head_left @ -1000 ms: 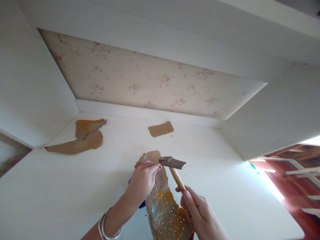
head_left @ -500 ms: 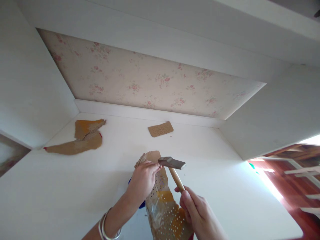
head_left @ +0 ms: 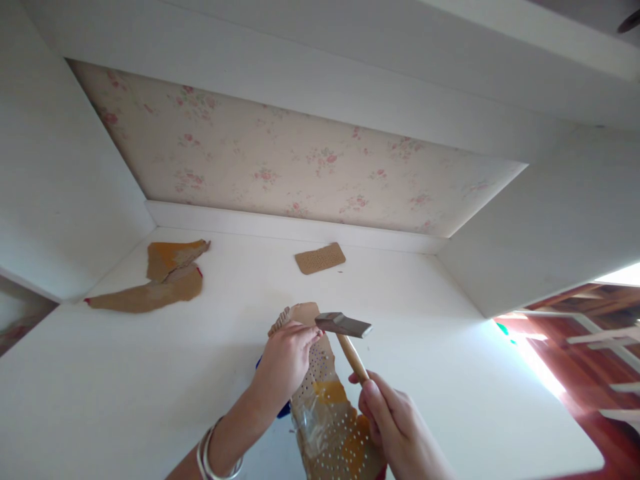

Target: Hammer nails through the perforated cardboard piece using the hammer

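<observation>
My right hand (head_left: pixel 387 420) is wrapped round the wooden handle of a hammer (head_left: pixel 345 325). The metal head hangs just beside the fingertips of my left hand (head_left: pixel 286 357). Those fingers are pinched together above a strip of brown cardboard (head_left: pixel 327 417) punched with many small holes; what they hold, if anything, is hidden. Orange patches and clear tape show on the strip, and its far left edge is torn and ribbed. Something dark blue (head_left: pixel 284 409) peeks out beneath my left wrist.
A small perforated cardboard piece (head_left: pixel 321 258) lies farther back on the white tabletop (head_left: pixel 450 373). Torn cardboard scraps (head_left: pixel 170 280) lie at the left. White panels rise around the back and sides, with floral wallpaper (head_left: pixel 300 160) behind. Reddish flooring (head_left: pixel 575 373) shows at the right.
The view has shifted very slightly. Both hands, the hammer and the cardboard stay in nearly the same places.
</observation>
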A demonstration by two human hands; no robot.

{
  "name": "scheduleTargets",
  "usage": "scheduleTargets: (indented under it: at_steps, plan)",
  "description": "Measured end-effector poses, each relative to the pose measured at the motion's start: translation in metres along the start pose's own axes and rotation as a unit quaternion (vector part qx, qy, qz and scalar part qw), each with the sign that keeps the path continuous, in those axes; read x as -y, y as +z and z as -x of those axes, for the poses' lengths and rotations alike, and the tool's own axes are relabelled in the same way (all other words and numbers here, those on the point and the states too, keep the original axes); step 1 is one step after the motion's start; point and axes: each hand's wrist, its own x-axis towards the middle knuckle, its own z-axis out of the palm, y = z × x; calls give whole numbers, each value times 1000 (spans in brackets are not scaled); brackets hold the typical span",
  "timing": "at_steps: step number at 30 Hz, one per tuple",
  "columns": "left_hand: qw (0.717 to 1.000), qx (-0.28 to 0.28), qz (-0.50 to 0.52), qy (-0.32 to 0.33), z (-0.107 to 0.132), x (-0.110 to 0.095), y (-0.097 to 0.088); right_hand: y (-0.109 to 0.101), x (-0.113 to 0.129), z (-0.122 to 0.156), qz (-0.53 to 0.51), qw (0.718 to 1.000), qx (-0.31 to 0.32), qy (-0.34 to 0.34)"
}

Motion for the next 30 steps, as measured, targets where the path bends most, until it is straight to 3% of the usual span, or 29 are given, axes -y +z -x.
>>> scheduleTargets:
  at_steps: [16,22,30]
  plan:
    - [1000,-6,13,10,1,4,3,-2,4,1,-19,1000,8,7]
    - [999,15,11,-29,1,1,-2,-6,8,1,-20,999,43,15]
    - [998,30,-5,-55,2,-4,-4,-5,9,0,-6,1000,18,14]
